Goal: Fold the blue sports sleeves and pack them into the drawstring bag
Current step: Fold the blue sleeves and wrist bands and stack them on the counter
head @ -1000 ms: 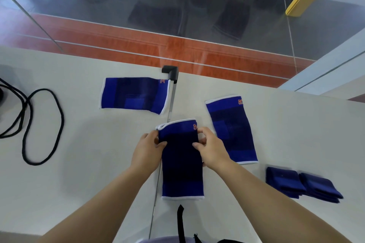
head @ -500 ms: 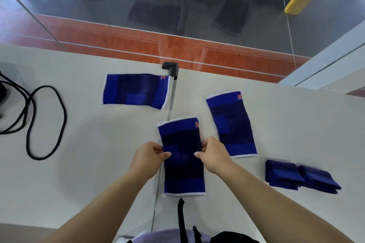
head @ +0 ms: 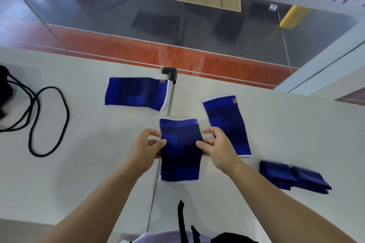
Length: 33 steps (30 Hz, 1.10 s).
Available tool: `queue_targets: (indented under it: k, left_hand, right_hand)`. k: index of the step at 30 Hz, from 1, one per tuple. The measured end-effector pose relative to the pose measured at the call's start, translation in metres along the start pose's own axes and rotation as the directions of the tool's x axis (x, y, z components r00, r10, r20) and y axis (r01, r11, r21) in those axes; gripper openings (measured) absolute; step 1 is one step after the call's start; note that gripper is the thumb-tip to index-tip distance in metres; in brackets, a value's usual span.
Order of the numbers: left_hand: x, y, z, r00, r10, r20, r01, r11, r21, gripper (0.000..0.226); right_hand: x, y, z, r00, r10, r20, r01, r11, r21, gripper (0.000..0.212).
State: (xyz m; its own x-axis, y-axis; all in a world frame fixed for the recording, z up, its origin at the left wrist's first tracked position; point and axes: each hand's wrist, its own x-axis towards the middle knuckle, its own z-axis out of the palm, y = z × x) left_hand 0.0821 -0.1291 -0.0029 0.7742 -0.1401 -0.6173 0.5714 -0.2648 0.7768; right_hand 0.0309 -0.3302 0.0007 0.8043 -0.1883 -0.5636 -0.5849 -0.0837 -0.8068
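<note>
Vs 1 s ago: both hands slid down from top hem of centre sleeve [head: 180, 150] to its mid-sides. Left hand [head: 145, 147] now pinching left edge, thumb over fabric; right hand [head: 218, 147] pinching right edge, thumb tip on top. Both closed on cloth, not spread flat. Sleeve itself shifted a bit toward body, lying flat, long axis front-to-back, straddling seam in table [head: 276, 124].

Meaning, prob.: grip set at halfway line = fold about to start, top half over bottom or reverse. Fold not yet made.

Rest of job: two folded sleeves [head: 292, 176] at right, side by side, touching. Two more unfolded: left sleeve [head: 136, 93] lying crosswise at far side, right sleeve [head: 227, 124] just beside right hand, slightly tilted. So approx. 2 of 5 folded, none packed. Bag not clearly seen; dark item w/ strap [head: 180, 217] at bottom edge may be it, can't tell.

Materials: sleeves = stretchy knit tubes, flattened to rectangles, blue w/ darker ribbed middle band, white hems, small orange logo at top corner. Soft, limp, likely to spring open after folding. Table smooth, pale, matte. Black cord [head: 49, 120] looped at far left, thin, round.
</note>
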Motion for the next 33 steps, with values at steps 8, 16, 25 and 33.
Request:
queue_targets:
  k: [8, 16, 25, 33]
  left_hand:
    - [-0.012, 0.019, 0.007, 0.970, 0.201, 0.135, -0.237, 0.905, 0.354, 0.059]
    - [-0.017, 0.029, 0.013, 0.894, 0.378, 0.241, -0.447, 0.709, 0.546, 0.017]
    - [-0.017, 0.002, 0.043, 0.939, 0.087, 0.333, -0.249, 0.840, 0.482, 0.019]
    - [-0.016, -0.034, 0.056, 0.961, 0.048, 0.273, -0.220, 0.733, 0.644, 0.034]
  right_hand:
    - [-0.018, -0.022, -0.007, 0.974, -0.222, 0.046, 0.222, 0.892, -0.393, 0.055]
    - [-0.029, -0.026, -0.026, 0.938, -0.346, 0.023, 0.296, 0.764, -0.574, 0.016]
    - [-0.039, 0.018, -0.049, 0.998, 0.026, 0.062, -0.003, 0.934, -0.357, 0.017]
    - [-0.040, 0.063, -0.040, 0.977, -0.186, -0.107, 0.037, 0.638, -0.769, 0.039]
